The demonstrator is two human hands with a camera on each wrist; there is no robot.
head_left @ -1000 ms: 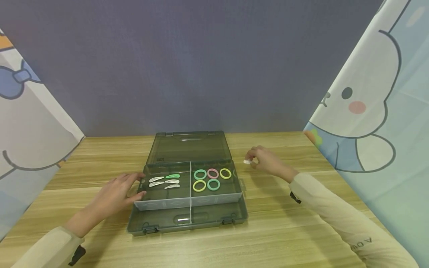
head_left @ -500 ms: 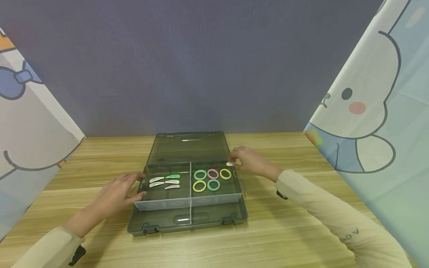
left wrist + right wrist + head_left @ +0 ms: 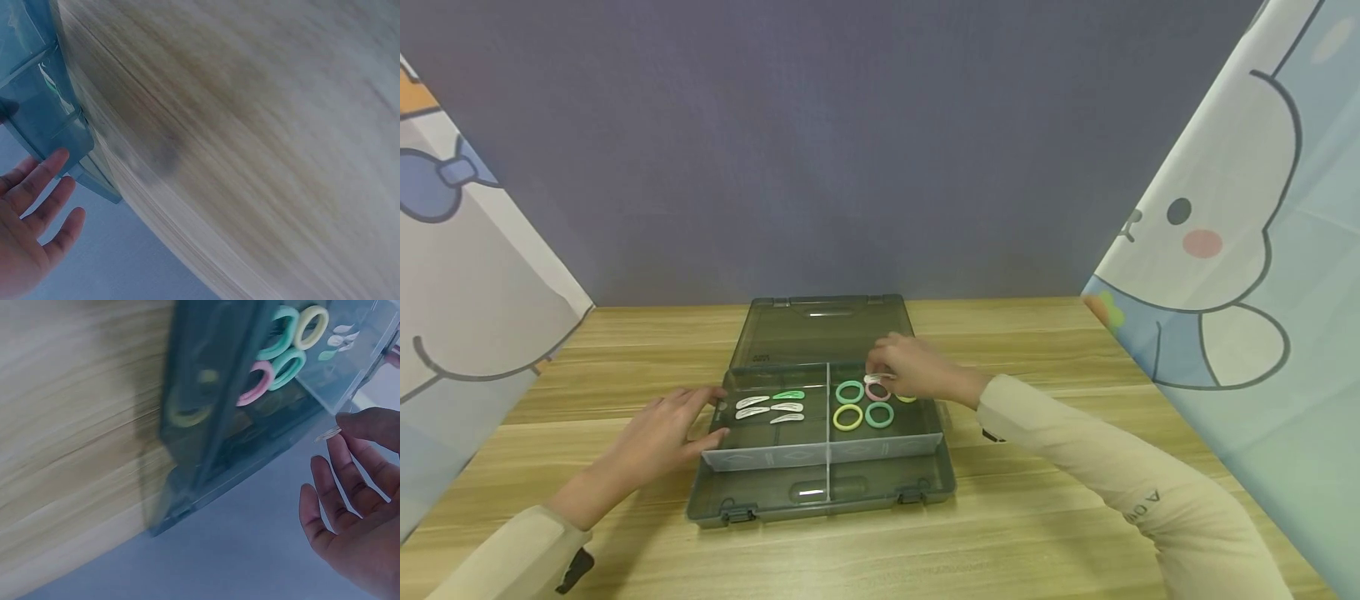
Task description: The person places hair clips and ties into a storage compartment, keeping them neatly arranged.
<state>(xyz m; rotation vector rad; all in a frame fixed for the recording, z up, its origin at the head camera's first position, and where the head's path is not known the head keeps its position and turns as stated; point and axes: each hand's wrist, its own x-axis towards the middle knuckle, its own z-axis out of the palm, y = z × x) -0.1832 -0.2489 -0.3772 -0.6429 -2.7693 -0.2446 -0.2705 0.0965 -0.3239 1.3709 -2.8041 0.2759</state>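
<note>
Between thumb and forefinger my right hand (image 3: 913, 365) pinches a white snap hair clip (image 3: 878, 378), held over the right compartment of a grey see-through box (image 3: 820, 493). In the right wrist view the same hair clip (image 3: 328, 434) juts from the fingertips. My left hand (image 3: 658, 433) rests against the box's left side, fingers spread, thumb near the front corner. In the left compartment lie several white hair clips (image 3: 752, 412) and one green hair clip (image 3: 788, 395). Several hair ties fill the right compartment, among them a teal one (image 3: 879, 402) and a yellow one (image 3: 847, 429); my right hand partly covers another yellow one.
The box's lid (image 3: 820, 333) is folded back flat behind it on the wooden table (image 3: 1030, 517). A pale divider (image 3: 828, 412) parts the two compartments. A dark grey partition (image 3: 835, 150) rises behind the table, with cartoon-printed panels at both sides.
My right hand has carried the white hair clip leftward from the table beside the box to above the right compartment. The left hand has stayed put.
</note>
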